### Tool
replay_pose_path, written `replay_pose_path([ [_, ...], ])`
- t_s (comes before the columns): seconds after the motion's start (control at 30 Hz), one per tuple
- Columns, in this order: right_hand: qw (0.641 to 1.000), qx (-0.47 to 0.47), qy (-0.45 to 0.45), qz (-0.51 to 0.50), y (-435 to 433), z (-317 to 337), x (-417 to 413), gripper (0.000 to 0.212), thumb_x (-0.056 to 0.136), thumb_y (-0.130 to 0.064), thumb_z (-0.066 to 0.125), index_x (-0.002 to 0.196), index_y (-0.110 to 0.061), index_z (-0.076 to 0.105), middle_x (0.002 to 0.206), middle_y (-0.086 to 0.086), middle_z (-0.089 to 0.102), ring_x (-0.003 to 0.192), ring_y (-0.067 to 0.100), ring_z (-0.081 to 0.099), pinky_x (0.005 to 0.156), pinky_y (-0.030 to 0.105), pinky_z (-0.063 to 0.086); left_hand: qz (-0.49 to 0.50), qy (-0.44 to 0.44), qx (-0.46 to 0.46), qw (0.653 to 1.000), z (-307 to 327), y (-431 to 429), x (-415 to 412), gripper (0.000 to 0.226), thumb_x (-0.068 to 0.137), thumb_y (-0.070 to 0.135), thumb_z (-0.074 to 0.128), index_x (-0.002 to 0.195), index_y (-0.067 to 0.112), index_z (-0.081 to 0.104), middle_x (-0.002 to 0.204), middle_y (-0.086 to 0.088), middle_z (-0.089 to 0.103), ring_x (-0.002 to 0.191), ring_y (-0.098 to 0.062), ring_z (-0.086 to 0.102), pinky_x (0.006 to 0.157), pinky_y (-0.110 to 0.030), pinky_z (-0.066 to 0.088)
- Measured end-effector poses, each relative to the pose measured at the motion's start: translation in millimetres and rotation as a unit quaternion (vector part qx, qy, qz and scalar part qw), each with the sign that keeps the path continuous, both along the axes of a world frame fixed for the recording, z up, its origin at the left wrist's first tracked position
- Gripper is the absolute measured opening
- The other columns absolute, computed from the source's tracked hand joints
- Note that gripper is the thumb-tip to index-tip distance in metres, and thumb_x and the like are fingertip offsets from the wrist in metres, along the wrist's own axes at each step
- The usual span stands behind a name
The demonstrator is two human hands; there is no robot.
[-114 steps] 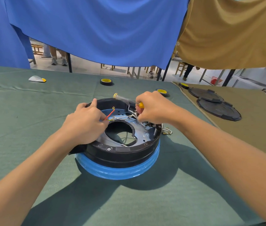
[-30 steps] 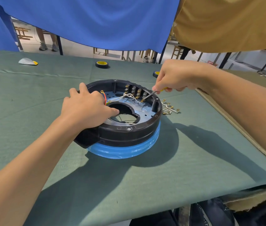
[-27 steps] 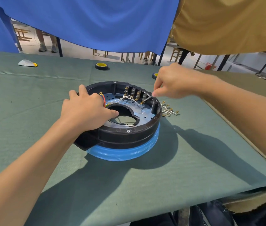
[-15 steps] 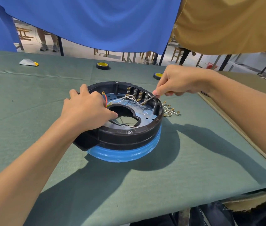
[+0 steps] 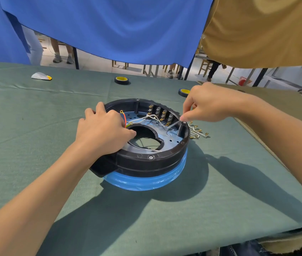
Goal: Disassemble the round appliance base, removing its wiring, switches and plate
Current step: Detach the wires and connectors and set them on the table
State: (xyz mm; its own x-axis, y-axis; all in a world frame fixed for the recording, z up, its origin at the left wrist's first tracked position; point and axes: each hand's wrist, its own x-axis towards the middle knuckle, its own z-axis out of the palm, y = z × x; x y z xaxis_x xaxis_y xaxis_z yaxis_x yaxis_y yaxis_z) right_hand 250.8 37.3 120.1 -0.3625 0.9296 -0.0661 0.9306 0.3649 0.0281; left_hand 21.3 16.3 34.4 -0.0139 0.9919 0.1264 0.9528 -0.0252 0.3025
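The round appliance base (image 5: 147, 164), black with a blue band round its bottom, sits on the green table cloth. Inside lie a silver plate (image 5: 172, 137) with a round hole, white wires (image 5: 152, 117), a red wire (image 5: 125, 118) and a row of switch terminals (image 5: 160, 113) at the far wall. My left hand (image 5: 102, 130) rests on the base's left rim, fingers curled over it towards the hole. My right hand (image 5: 205, 106) pinches a screwdriver (image 5: 173, 125), its metal tip down on the plate by the terminals.
Loose white wires with brass connectors (image 5: 198, 132) lie on the cloth just right of the base. Two tape rolls (image 5: 121, 80) (image 5: 183, 92) and a white scrap (image 5: 40, 76) lie farther back. A tan cloth (image 5: 285, 102) adjoins on the right. Blue and tan sheets hang behind.
My right hand has shifted slightly over the base's right rim, the screwdriver tip staying at the terminals. The left hand keeps its place on the base.
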Motion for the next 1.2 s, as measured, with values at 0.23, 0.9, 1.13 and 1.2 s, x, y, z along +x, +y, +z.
replay_pose_path([
  [0.23, 0.999, 0.009, 0.030, 0.011, -10, 3, -1, 0.022, 0.090, -0.043, 0.063, 0.077, -0.028, 0.072, 0.062, -0.019, 0.057, 0.062, 0.004, 0.053, 0.052, 0.019, 0.033, 0.002, -0.003, 0.006, 1.000, -1, 0, 0, 0.043, 0.079, 0.063, 0.057, 0.104, 0.030, 0.069, 0.127, -0.008, 0.039, 0.116, -0.035, 0.036, 0.084, -0.041, 0.033],
  [0.9, 0.993, 0.111, -0.047, 0.001, -8, -18, -25, 0.036, 0.096, -0.025, 0.056, 0.064, -0.011, 0.061, 0.060, 0.007, 0.059, 0.052, 0.021, 0.052, 0.051, 0.033, 0.047, 0.000, 0.000, 0.006, 1.000, -3, 2, -1, 0.049, 0.081, 0.065, 0.055, 0.112, 0.029, 0.066, 0.146, -0.012, 0.029, 0.126, -0.038, 0.032, 0.096, -0.045, 0.035],
  [1.13, 0.992, 0.107, -0.060, -0.004, -5, -17, -36, 0.045, 0.094, -0.016, 0.058, 0.054, -0.017, 0.037, 0.055, 0.003, 0.042, 0.049, 0.019, 0.044, 0.045, 0.025, 0.029, -0.002, 0.003, 0.000, 1.000, -3, 2, -1, 0.049, 0.080, 0.064, 0.056, 0.110, 0.028, 0.066, 0.145, -0.012, 0.029, 0.125, -0.038, 0.032, 0.094, -0.045, 0.035],
  [1.2, 0.995, 0.088, -0.049, -0.010, 1, -11, -36, 0.040, 0.093, -0.015, 0.059, 0.055, -0.013, 0.043, 0.055, 0.006, 0.045, 0.050, 0.022, 0.045, 0.047, 0.027, 0.035, -0.005, 0.001, 0.000, 1.000, -3, 1, -1, 0.049, 0.079, 0.064, 0.058, 0.110, 0.028, 0.066, 0.141, -0.011, 0.033, 0.123, -0.038, 0.033, 0.091, -0.044, 0.035],
])
